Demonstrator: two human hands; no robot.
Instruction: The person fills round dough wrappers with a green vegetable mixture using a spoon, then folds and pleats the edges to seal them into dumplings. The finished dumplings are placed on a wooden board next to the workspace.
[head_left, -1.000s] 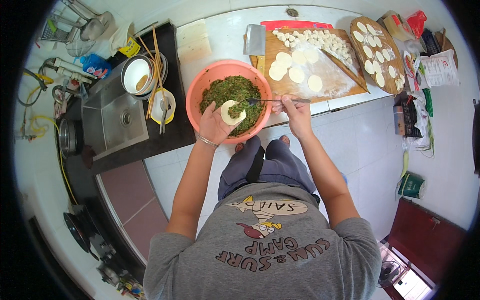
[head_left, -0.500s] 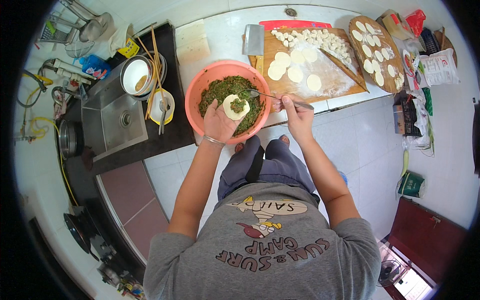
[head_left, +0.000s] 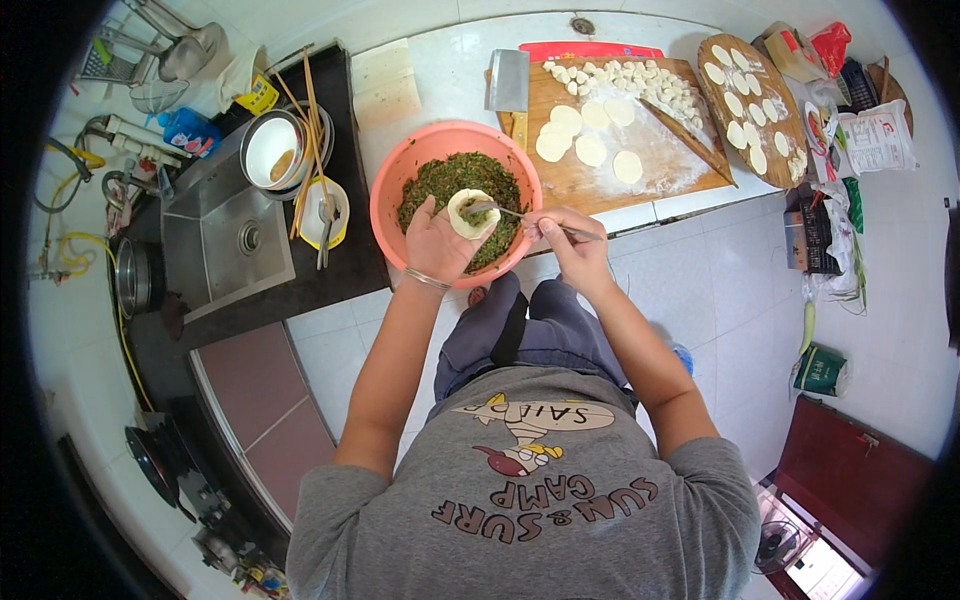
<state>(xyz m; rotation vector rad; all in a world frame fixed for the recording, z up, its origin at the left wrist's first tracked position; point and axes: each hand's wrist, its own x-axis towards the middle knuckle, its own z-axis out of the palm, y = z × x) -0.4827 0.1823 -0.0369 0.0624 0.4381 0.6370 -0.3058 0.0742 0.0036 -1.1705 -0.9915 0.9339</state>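
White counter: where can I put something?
There's bare white counter between the flat beige sheet and the silver rectangular cleaver, behind the round pink bowl. The brown wooden board is crowded along its far edge with white dough.

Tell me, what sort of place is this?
It looks like a kitchen, perhaps a home one: there is a steel sink, a cleaver and a pink basin of chopped green filling.

1. R hand [head_left: 576, 246] now further L & a bit lower vs 0.5 s ago.
2. Spoon [head_left: 513, 213] came L w/ it: tip now at wrapper's [head_left: 462, 226] middle, was by its upper R edge.
3. Wrapper more cupped, rim curled up; prev. flatter.
4. Wrapper also slightly higher vs 1 s ago.
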